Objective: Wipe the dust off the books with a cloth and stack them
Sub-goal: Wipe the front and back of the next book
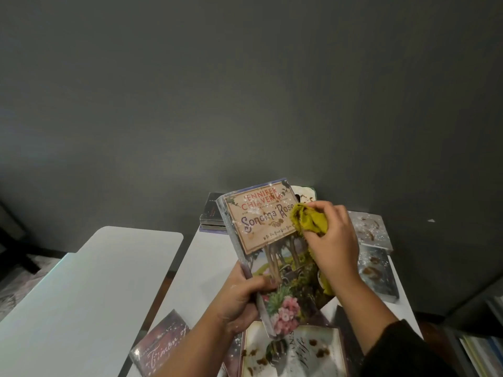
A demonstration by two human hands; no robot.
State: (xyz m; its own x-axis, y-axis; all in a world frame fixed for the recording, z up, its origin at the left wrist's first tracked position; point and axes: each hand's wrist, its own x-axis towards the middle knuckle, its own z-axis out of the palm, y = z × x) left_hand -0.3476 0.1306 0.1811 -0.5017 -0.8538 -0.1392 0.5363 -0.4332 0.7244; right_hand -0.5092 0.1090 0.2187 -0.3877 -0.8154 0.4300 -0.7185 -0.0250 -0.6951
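Dark grey wall fills the upper field of the head view; below it a narrow white tabletop [206,257] carries the books, w/ a second white surface [89,281] to the left. L hand [242,297] grips the lower spine edge of a paperback w/ illustrated tan-sign cover, "Sonoma Rose" [266,240], fingers curled round it, tilting it up off the table. R hand [329,238] is closed on a bunched mustard-yellow cloth [307,219], pressed to the cover's upper right; white specks show on the title area. Small stack of dark books [212,213] sits at the far end, behind the held book. Unstacked and visibly soiled: grey book w/ brown smears [370,227] and another below it [378,273] at right, cream-cover book w/ brown spots [296,352] nearest, maroon script-title book [160,346] at lower left. Judged early-to-mid task: one book in wiping, at least four left.
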